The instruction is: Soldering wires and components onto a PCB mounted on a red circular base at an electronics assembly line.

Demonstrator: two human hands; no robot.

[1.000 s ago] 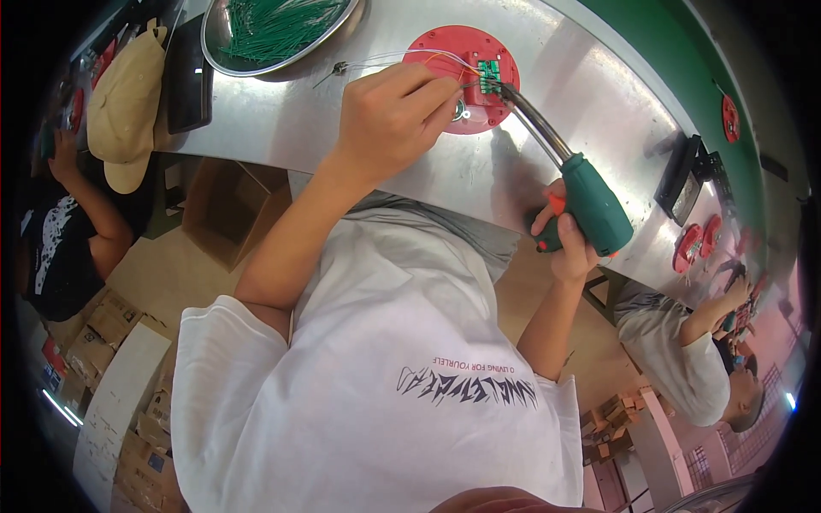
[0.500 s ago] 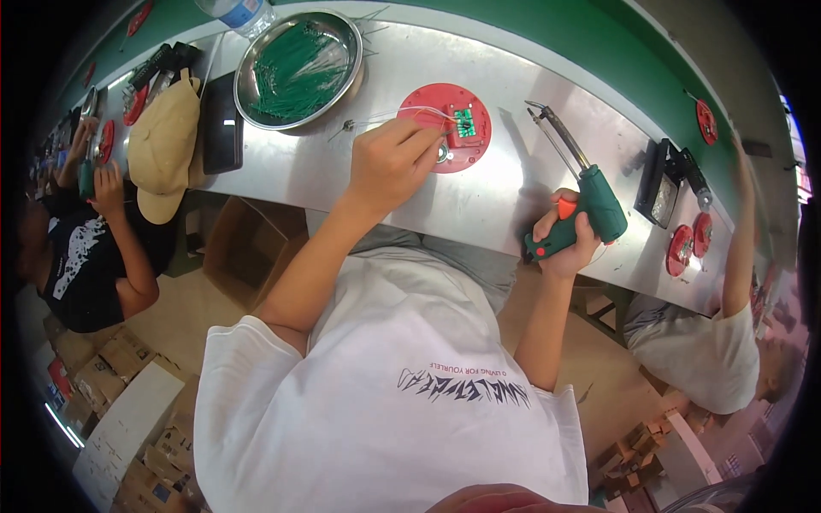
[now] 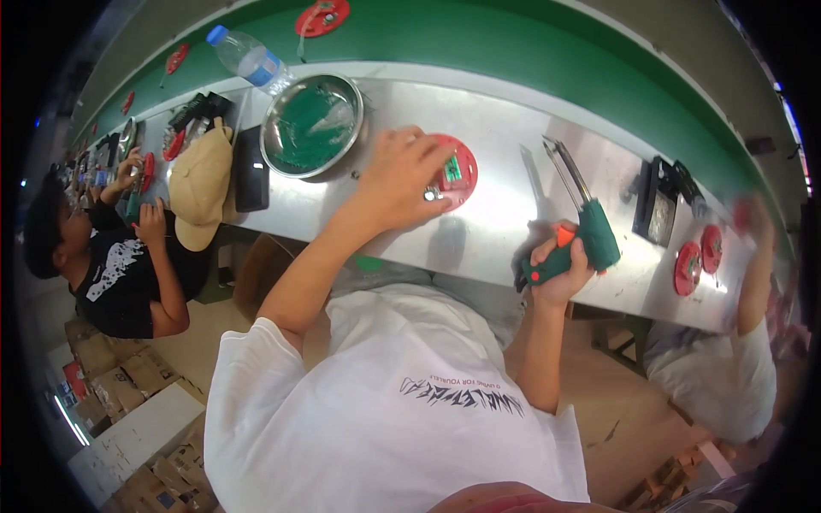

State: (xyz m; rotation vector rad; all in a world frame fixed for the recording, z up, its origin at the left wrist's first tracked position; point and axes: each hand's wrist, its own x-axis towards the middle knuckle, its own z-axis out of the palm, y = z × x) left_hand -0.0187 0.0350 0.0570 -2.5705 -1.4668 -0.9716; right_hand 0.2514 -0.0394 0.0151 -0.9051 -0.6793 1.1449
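Observation:
My left hand (image 3: 400, 181) is closed around the left side of a round red plate (image 3: 467, 181), its fingers covering part of it. A small green circuit board (image 3: 452, 168) sits on the plate, and a small round metallic part shows by my thumb. Whether the plate touches the table is hard to tell. My right hand (image 3: 562, 268) grips a green soldering gun (image 3: 599, 235) with an orange trigger, its metal tip pointing up and away over the table, apart from the plate.
On the metal table (image 3: 505, 214), left of my hand, stand a steel bowl (image 3: 357, 128) of green wires, a water bottle (image 3: 248, 60), a dark tablet-like slab (image 3: 251, 171) and a beige cap (image 3: 198, 175). Black holders (image 3: 658, 201) and red plates (image 3: 687, 269) lie right. Co-workers sit at both sides.
My left hand has gone from pinching at the thin wires by the board to grasping the red plate's edge. The soldering gun stays in my right hand. The view has shifted.

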